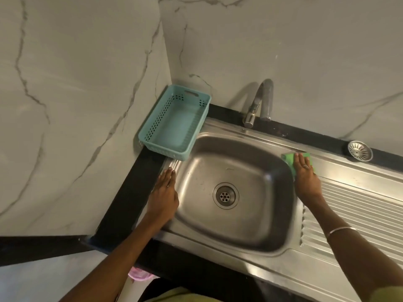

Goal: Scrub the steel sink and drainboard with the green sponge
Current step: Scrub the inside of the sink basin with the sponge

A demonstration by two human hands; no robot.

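Note:
The steel sink (246, 153) fills the middle of the view, its round drain (225, 195) in the bowl's floor. To its right runs the ribbed drainboard (357, 212). My right hand (306, 177) lies flat on the green sponge (289, 158), pressing it on the sink's right rim where bowl meets drainboard. Only the sponge's far edge and left corner show past my fingers. My left hand (164, 196) rests flat, fingers together, on the sink's left rim and holds nothing.
A teal plastic basket (161, 123) stands empty at the back left corner, overlapping the sink's rim. The bent steel tap (260, 101) rises behind the bowl. A loose steel strainer (359, 151) lies on the black counter strip (305, 132) at the back right. Marble walls close in behind and to the left.

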